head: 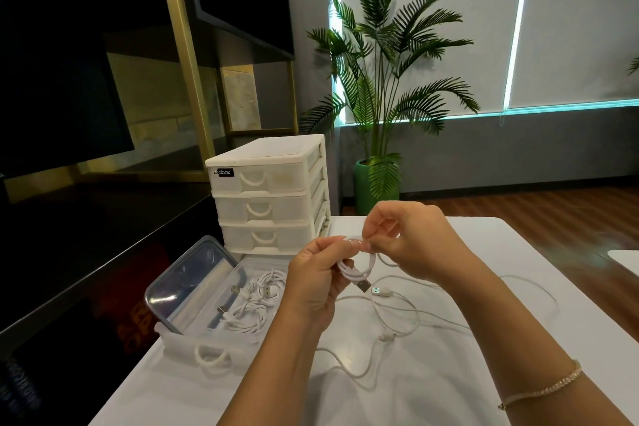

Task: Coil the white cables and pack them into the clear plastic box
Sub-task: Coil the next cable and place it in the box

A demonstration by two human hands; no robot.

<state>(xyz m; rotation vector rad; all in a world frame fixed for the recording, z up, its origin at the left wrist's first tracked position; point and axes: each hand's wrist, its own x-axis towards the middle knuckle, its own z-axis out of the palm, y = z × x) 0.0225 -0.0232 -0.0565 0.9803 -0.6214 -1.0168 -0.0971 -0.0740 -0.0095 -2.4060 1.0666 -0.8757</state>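
Over the white bench (pixel 449 391), both hands pinched a half-wound cable (pixel 358 270), left hand (pixel 316 284) holding the coil, right hand (pixel 408 239) feeding; finishing the loops, then the box (pixel 207 332) at the left edge, seemed next.

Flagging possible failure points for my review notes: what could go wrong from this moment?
1. The half-wound coil is held only by the left hand and right hand; loosening the fingers may let it spring open.
2. Its trailing end runs among the loose cables on the table and could snag.
3. The clear box already holds coils, so space looks limited.
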